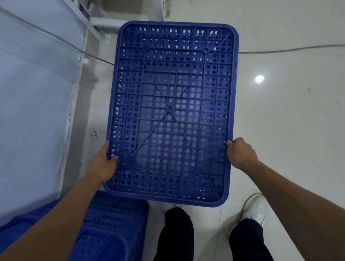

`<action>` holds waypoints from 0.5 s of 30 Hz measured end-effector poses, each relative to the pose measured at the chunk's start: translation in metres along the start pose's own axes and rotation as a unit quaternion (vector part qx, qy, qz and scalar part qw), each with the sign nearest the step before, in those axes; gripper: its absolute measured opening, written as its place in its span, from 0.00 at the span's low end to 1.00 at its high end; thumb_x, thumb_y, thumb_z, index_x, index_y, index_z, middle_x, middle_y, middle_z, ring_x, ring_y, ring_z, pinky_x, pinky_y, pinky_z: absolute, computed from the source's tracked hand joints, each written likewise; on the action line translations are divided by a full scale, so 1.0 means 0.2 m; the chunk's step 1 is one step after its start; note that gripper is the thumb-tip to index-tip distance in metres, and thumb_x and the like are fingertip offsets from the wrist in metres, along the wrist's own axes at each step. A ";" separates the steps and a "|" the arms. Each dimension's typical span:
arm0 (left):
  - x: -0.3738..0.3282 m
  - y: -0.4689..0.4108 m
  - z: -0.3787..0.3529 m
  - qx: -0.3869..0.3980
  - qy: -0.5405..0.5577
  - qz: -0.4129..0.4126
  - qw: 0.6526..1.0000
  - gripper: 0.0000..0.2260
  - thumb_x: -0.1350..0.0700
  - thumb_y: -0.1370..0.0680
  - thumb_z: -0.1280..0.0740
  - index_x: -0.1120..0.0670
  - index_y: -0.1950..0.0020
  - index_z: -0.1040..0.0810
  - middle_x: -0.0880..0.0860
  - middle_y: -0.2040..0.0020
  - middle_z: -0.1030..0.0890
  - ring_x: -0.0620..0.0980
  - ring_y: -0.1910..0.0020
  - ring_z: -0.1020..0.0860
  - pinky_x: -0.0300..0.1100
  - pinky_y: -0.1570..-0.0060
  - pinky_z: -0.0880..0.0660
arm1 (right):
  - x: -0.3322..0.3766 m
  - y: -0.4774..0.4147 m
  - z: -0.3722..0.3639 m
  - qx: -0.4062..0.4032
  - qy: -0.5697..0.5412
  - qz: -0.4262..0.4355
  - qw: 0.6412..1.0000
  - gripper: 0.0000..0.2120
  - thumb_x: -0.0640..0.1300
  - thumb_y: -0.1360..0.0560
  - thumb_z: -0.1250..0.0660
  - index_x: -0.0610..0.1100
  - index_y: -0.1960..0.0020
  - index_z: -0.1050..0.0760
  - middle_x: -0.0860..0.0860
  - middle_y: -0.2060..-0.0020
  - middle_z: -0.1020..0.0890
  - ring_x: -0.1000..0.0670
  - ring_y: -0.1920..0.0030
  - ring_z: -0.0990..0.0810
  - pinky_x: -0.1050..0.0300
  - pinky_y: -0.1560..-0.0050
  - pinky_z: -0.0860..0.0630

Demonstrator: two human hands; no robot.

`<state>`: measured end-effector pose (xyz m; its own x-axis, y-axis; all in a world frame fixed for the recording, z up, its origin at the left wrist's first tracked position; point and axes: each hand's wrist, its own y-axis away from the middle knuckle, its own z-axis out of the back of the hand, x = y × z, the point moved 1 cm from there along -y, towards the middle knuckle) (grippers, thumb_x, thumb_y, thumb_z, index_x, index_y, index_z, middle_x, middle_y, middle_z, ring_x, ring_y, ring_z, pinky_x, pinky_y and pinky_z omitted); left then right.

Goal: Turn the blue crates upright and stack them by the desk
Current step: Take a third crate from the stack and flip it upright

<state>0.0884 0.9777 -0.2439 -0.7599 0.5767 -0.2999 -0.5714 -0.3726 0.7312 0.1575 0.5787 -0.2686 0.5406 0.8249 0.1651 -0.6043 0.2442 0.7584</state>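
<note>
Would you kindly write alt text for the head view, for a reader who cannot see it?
Two hands grip a blue crate by its long edges, its perforated base facing the camera: the left hand on the left edge, the right hand on the right. Below it are a pale floor, a second crate at lower left, and white shoes.

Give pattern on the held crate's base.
Crate base: blue grid of round holes, diagonal ribs; head view.

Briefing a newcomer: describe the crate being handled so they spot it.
Above the pale tiled floor, mid-frame, is a blue perforated crate, X-braced underside facing the camera. Unlike the second crate at lower left, it is gripped by the left hand and right hand.
</note>
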 end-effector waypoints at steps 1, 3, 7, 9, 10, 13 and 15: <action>-0.03 0.01 -0.03 0.003 -0.002 0.002 1.000 0.28 0.55 0.17 0.39 0.45 0.19 0.46 0.58 0.35 0.23 0.54 0.51 0.21 0.49 0.46 0.23 | -0.03 0.00 0.02 -0.006 0.007 -0.001 1.000 0.20 0.52 0.16 0.48 0.36 0.38 0.32 0.36 0.42 0.22 0.35 0.44 0.23 0.51 0.53 0.32; -0.10 0.05 -0.09 0.006 -0.009 -0.008 1.000 0.29 0.56 0.17 0.39 0.46 0.19 0.48 0.59 0.36 0.22 0.49 0.57 0.24 0.44 0.52 0.27 | -0.10 0.00 0.07 -0.018 0.022 -0.005 1.000 0.20 0.52 0.16 0.49 0.36 0.38 0.33 0.36 0.41 0.23 0.35 0.43 0.23 0.50 0.53 0.33; -0.24 0.13 -0.27 0.023 -0.004 -0.040 0.999 0.28 0.54 0.16 0.40 0.44 0.19 0.48 0.53 0.42 0.22 0.47 0.58 0.24 0.42 0.53 0.28 | -0.30 -0.03 0.22 -0.030 0.048 -0.019 0.998 0.17 0.49 0.16 0.48 0.35 0.39 0.33 0.36 0.41 0.23 0.35 0.42 0.23 0.51 0.53 0.33; -0.32 0.16 -0.38 0.035 0.005 -0.053 0.998 0.29 0.54 0.16 0.40 0.44 0.19 0.50 0.48 0.50 0.23 0.43 0.61 0.25 0.42 0.53 0.28 | -0.42 -0.05 0.30 -0.039 0.057 -0.034 0.997 0.17 0.48 0.16 0.48 0.35 0.39 0.33 0.36 0.41 0.23 0.35 0.42 0.23 0.50 0.52 0.32; -0.36 0.18 -0.43 0.040 0.005 -0.061 0.997 0.29 0.55 0.16 0.41 0.43 0.19 0.50 0.47 0.54 0.24 0.46 0.61 0.24 0.43 0.54 0.26 | -0.49 -0.06 0.34 -0.045 0.059 -0.044 0.996 0.17 0.48 0.16 0.47 0.35 0.39 0.33 0.36 0.41 0.23 0.35 0.42 0.23 0.50 0.51 0.31; -0.46 0.23 -0.59 0.051 -0.010 -0.081 0.995 0.29 0.54 0.17 0.41 0.41 0.20 0.49 0.55 0.53 0.19 0.58 0.55 0.18 0.49 0.54 0.20 | -0.66 -0.09 0.44 -0.061 0.057 -0.063 0.995 0.17 0.49 0.17 0.46 0.36 0.39 0.33 0.38 0.42 0.22 0.36 0.43 0.23 0.49 0.51 0.30; -0.52 0.27 -0.68 0.056 -0.025 -0.091 0.994 0.29 0.55 0.17 0.40 0.42 0.19 0.49 0.61 0.49 0.18 0.60 0.56 0.17 0.49 0.57 0.19 | -0.76 -0.12 0.51 -0.067 0.058 -0.068 0.994 0.17 0.50 0.17 0.46 0.36 0.38 0.33 0.38 0.42 0.22 0.36 0.43 0.23 0.50 0.52 0.31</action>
<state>0.0952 0.7992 -0.2564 -0.6294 0.6634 -0.4047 -0.6574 -0.1769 0.7325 0.1488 0.3949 -0.2470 0.5566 0.8307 -0.0120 -0.6072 0.4166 0.6766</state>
